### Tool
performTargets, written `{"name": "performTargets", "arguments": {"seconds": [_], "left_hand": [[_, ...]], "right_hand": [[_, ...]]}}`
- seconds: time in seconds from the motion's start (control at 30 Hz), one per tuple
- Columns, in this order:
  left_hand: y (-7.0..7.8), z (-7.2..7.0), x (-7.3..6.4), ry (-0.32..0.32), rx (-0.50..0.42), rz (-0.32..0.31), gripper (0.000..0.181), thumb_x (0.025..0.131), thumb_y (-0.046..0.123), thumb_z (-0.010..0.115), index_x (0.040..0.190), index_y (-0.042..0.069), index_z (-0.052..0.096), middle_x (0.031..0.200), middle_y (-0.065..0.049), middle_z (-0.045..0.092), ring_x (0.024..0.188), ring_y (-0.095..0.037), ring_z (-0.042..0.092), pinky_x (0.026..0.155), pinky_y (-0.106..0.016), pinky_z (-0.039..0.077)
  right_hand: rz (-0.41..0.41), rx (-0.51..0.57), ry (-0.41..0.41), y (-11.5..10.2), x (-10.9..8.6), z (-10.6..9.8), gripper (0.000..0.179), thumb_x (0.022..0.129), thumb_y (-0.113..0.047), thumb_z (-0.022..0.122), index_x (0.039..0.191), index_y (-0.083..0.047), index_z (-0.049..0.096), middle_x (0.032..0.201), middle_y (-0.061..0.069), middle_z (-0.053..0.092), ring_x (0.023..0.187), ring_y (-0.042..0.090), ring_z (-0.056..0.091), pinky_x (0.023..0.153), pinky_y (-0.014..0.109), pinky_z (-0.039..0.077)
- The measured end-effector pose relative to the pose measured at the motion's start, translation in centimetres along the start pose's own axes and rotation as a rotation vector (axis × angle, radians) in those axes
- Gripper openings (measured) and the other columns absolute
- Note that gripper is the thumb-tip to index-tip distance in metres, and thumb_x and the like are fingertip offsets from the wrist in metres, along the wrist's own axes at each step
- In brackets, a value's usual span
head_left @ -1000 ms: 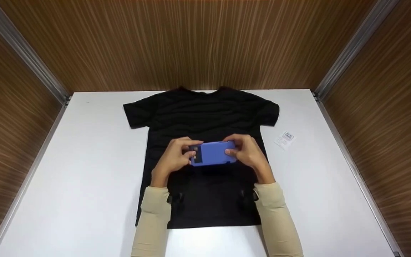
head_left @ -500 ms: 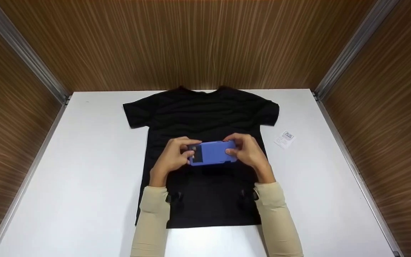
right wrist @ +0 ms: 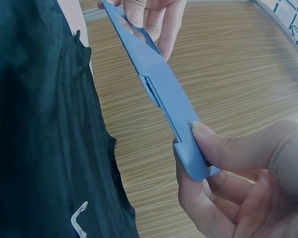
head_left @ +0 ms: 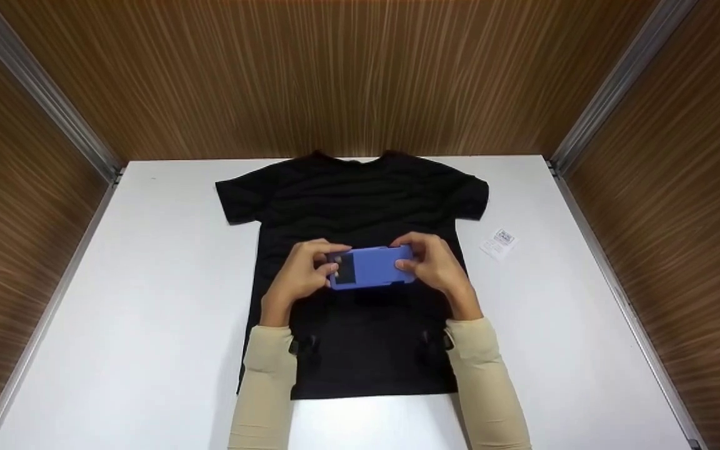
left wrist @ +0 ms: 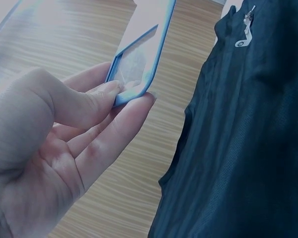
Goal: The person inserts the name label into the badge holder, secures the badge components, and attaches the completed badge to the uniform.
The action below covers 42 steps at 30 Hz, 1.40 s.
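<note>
Both hands hold a blue phone case (head_left: 374, 267) crosswise above a black T-shirt (head_left: 360, 206) laid flat. At the case's left end my left hand (head_left: 304, 270) pinches the edge between thumb and fingers, beside a dark window-like opening. My right hand (head_left: 436, 265) grips the opposite end, thumb on the blue face and index finger along the far edge. In the left wrist view the pale opening of the case (left wrist: 134, 62) shows above the thumb. The right wrist view shows the case (right wrist: 166, 94) nearly edge-on, with a notch in its long side.
A small white printed card (head_left: 498, 244) lies on the white table (head_left: 160, 300), right of the shirt. Wood-grain panels (head_left: 335, 75) stand at the back and both sides. A small pale hooked piece (left wrist: 245, 34) shows against the shirt in the left wrist view.
My left hand has shifted slightly to the left with its end of the case, and a little more of the dark opening shows. My right hand has barely moved.
</note>
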<state>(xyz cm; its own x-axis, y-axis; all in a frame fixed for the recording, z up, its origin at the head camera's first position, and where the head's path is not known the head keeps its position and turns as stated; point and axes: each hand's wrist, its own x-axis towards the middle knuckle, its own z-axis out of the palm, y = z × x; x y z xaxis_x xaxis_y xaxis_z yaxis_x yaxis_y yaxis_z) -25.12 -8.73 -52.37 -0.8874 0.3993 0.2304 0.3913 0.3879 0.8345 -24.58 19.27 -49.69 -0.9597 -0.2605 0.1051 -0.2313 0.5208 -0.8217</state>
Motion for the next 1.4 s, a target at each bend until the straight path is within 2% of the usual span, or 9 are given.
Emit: {"name": "performTargets", "arguments": {"seconds": [0.17,0.47,0.67,0.87,1.17,1.4], "left_hand": [[-0.19,0.05,-0.23,0.001,-0.014,-0.002,0.045,0.087,-0.017,0.065,0.122,0.009,0.077,0.094,-0.013,0.068,0.069,-0.017,0.064,0.053,-0.023,0.055],[-0.27,-0.08,-0.47,0.006,0.003,-0.009,0.045,0.087,-0.017,0.066,0.122,0.009,0.077,0.097,-0.014,0.069,0.076,-0.022,0.066,0.055,-0.023,0.054],[-0.02,-0.17,-0.08,0.008,0.019,-0.001,0.046,0.086,-0.017,0.066,0.121,0.01,0.077,0.099,-0.013,0.071,0.078,-0.021,0.063,0.058,-0.023,0.053],[-0.09,-0.21,0.34,0.0,0.035,0.017,0.046,0.086,-0.017,0.065,0.122,0.008,0.077,0.1,-0.014,0.072,0.077,-0.021,0.064,0.06,-0.024,0.053],[-0.16,-0.16,0.15,-0.003,0.032,0.002,0.044,0.087,-0.016,0.065,0.123,0.009,0.076,0.099,-0.014,0.071,0.072,-0.018,0.061,0.059,-0.023,0.052],[-0.14,-0.51,-0.11,-0.006,0.013,0.004,0.045,0.087,-0.017,0.064,0.123,0.008,0.076,0.102,-0.014,0.072,0.074,-0.018,0.06,0.058,-0.023,0.051]], "right_hand": [[0.002,0.013,-0.006,0.25,-0.05,0.16,0.028,0.084,0.004,0.079,0.11,-0.004,0.076,0.1,0.018,0.077,0.081,0.02,0.066,0.072,0.028,0.052],[-0.009,0.004,-0.004,0.38,-0.14,0.24,0.028,0.083,0.004,0.08,0.11,-0.005,0.076,0.096,0.019,0.077,0.08,0.02,0.066,0.07,0.028,0.052],[-0.007,-0.016,-0.001,0.42,0.02,0.04,0.027,0.084,0.003,0.08,0.11,-0.005,0.075,0.096,0.018,0.076,0.079,0.019,0.065,0.069,0.028,0.051],[-0.004,-0.016,0.005,0.36,0.16,-0.18,0.028,0.084,0.004,0.079,0.11,-0.005,0.075,0.096,0.017,0.076,0.077,0.018,0.062,0.069,0.026,0.051],[0.013,0.014,-0.016,0.38,0.03,-0.14,0.026,0.085,0.004,0.079,0.109,-0.004,0.075,0.096,0.018,0.076,0.075,0.018,0.064,0.065,0.022,0.051],[-0.006,-0.002,-0.013,0.44,0.07,-0.11,0.025,0.085,0.004,0.079,0.107,-0.005,0.075,0.097,0.018,0.076,0.078,0.019,0.065,0.068,0.027,0.052]]}}
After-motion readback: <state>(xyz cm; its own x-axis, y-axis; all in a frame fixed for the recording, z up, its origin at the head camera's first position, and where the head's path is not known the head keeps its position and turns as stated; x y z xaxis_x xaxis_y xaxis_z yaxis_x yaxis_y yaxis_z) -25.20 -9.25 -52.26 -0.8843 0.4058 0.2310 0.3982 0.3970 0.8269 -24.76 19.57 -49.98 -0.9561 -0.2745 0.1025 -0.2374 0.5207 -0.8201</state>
